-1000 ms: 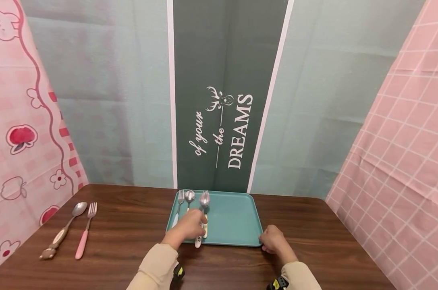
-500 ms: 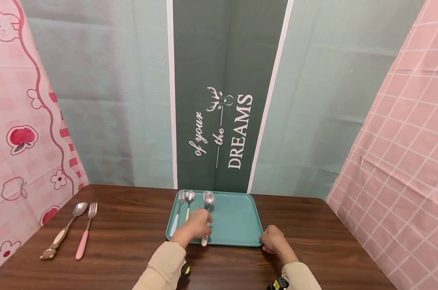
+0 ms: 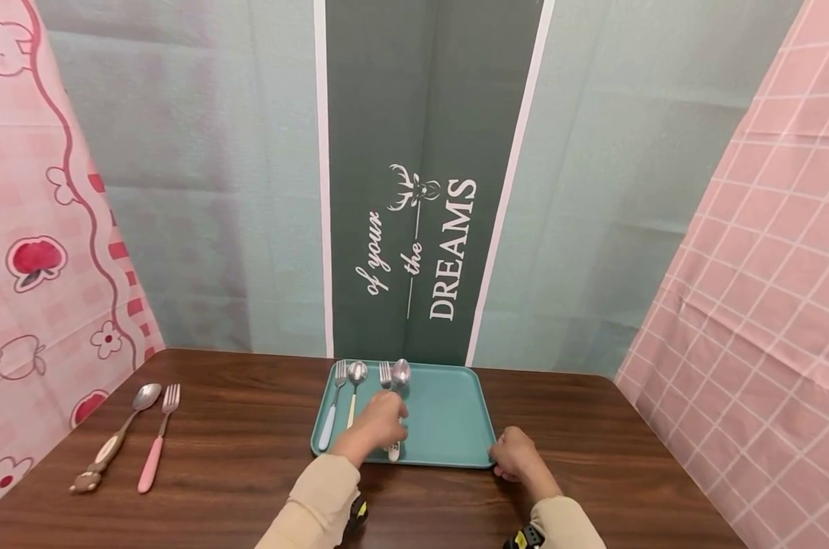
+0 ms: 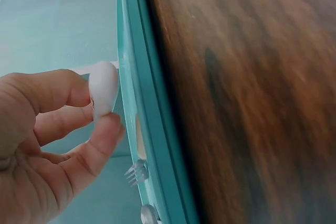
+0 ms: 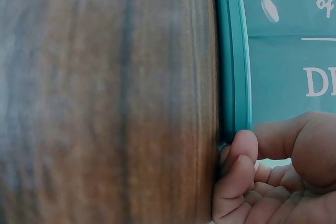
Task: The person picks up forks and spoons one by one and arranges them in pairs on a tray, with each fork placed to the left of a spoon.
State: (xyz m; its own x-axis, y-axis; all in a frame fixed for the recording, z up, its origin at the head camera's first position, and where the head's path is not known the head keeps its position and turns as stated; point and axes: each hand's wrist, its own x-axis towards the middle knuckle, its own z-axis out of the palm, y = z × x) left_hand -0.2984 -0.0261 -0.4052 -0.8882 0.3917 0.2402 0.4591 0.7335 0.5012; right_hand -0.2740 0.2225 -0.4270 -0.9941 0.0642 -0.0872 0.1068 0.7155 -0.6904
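My left hand (image 3: pixel 378 423) pinches a spoon (image 3: pixel 401 372) by its white handle (image 4: pixel 103 87), over the middle-left of a teal tray (image 3: pixel 448 419). Just left of that spoon's bowl are the tines of a fork (image 3: pixel 385 371); my hand hides its handle in the head view. Farther left on the tray lie a spoon with a pale yellow handle (image 3: pixel 352 406) and a fork with a light blue handle (image 3: pixel 328 428). At the tray's front right corner, my right hand (image 3: pixel 517 454) grips the rim (image 5: pixel 239 77) between thumb and curled fingers.
On the brown wooden table (image 3: pixel 249 442), left of the tray, lie a spoon with a brown bear-shaped handle (image 3: pixel 105 454) and a fork with a pink handle (image 3: pixel 151 461). Cloth hangs behind the table and along both sides.
My left hand has moved right with the white-handled spoon, whose bowl has passed from over the neighbouring fork to its right side. My right hand stays at the tray corner.
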